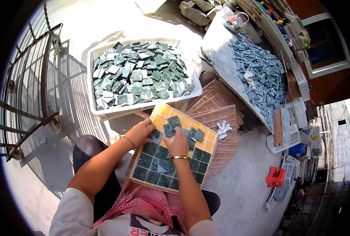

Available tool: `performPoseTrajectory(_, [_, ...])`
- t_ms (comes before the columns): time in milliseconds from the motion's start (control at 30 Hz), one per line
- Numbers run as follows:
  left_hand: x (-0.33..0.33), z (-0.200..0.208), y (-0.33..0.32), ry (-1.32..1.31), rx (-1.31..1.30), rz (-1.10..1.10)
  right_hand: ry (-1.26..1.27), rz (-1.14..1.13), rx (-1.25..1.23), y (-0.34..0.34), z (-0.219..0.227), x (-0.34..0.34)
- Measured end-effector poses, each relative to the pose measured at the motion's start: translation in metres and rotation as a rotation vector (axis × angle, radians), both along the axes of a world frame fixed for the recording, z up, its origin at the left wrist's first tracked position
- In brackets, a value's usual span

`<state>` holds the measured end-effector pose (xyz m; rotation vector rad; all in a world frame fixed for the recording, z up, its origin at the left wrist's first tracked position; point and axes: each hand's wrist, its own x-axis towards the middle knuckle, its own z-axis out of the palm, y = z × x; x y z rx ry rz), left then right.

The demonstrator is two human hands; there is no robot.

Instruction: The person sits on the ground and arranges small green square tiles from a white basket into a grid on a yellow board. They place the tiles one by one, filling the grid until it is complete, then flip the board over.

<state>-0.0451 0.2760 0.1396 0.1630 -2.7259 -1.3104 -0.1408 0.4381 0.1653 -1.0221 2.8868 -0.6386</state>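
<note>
Sunlit ground (74,23), hands (178,144) at gridded tray (165,111)

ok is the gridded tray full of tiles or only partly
The gridded tray is partly filled: dark green square tiles cover the near rows, while bare yellow cells show toward the far edge.

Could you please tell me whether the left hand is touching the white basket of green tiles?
Apart: the head view shows a clear gap between the left hand and the white basket.
</note>
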Motion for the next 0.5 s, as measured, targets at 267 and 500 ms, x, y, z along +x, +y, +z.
performPoseTrajectory(267, [0.001, -0.005, 0.001, 0.063, -0.142, -0.046, -0.033, 0.129, -0.266, 0.024, 0.002, -0.016])
performPoseTrajectory(500, [-0.001, -0.001, 0.002, 0.079, -0.171, -0.055, -0.453, 0.054, -0.238, 0.031, -0.011, -0.021])
